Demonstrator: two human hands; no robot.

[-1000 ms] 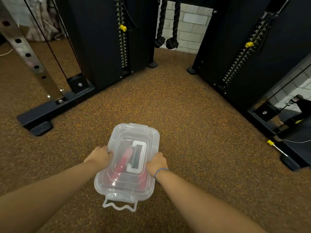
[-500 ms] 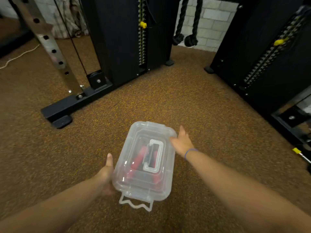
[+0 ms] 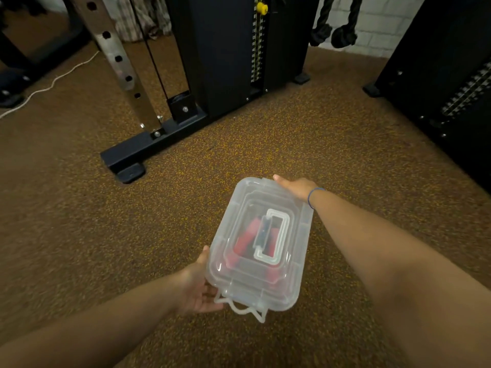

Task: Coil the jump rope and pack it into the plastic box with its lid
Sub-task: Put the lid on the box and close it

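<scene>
Your left hand [image 3: 198, 288] and right hand [image 3: 297, 186] clasp opposite corners of the lidded plastic box [image 3: 259, 245]; red jump rope handles [image 3: 245, 241] blur inside.

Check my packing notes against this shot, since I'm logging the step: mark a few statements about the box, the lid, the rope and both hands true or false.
1. The lid sits on the plastic box. True.
2. The jump rope's red handles show through the clear lid. True.
3. The right hand lies at the near end of the box. False: it rests at the far corner; the left hand is at the near corner.
4. The near latch is folded up against the lid. False: it hangs out past the near edge.
5. The box is over a wooden table. False: it is over speckled brown floor.
</scene>
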